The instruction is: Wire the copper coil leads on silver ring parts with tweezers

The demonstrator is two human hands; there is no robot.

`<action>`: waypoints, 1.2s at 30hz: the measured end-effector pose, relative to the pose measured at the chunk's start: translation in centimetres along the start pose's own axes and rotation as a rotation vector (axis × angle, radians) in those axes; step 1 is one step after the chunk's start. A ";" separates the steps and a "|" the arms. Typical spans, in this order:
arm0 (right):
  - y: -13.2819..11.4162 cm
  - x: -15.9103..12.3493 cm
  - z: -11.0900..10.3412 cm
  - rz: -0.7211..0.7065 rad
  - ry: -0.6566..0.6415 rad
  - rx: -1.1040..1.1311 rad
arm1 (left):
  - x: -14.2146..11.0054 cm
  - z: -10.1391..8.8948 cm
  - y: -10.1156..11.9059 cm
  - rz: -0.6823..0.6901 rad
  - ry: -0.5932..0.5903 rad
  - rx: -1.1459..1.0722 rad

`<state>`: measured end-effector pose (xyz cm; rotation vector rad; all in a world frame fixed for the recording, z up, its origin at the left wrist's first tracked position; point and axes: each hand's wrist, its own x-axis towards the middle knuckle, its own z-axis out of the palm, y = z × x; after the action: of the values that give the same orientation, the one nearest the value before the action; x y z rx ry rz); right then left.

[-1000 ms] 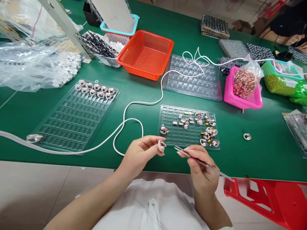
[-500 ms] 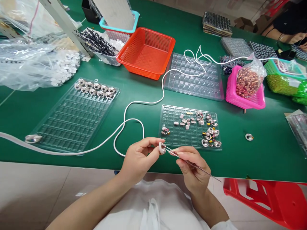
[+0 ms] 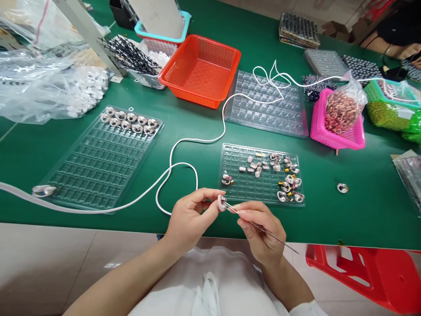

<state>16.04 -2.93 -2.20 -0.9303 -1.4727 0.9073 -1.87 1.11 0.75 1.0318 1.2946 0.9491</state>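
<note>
Between the thumb and forefinger of my left hand is a small silvery-white earbud shell, its hollow side turned to the right. My right hand grips a pair of metal tweezers, whose tips reach into the shell; what they touch inside is too small to make out. Just beyond my hands lies a clear compartment tray with loose pale caps and several shells with yellow and red bits. One more shell rests on the table to the right.
On the left, a clear tray carries rows of shells at its far end. A white cable winds across the green table. Farther back stand an orange basket, another clear tray and a pink basket. A red stool is below right.
The tweezers' tips have come together and moved a little left, into the shell. My right hand has shifted slightly left with them; my left hand stays in place.
</note>
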 end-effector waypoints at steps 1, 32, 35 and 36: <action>0.1 0.0 0.0 -0.001 0.002 0.007 | 0.0 0.0 0.0 0.002 -0.001 0.007; 0.7 0.2 0.5 0.123 0.102 0.217 | -0.1 0.0 -0.7 0.123 -0.033 0.110; 1.1 0.4 0.8 0.166 0.129 0.350 | 0.0 0.1 -0.7 0.130 -0.041 0.124; 1.3 0.5 0.8 0.180 0.129 0.380 | 0.0 0.1 -0.8 0.122 -0.049 0.126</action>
<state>15.30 -2.01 -3.23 -0.8271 -1.0694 1.1882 -1.80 0.87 0.03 1.2366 1.2754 0.9375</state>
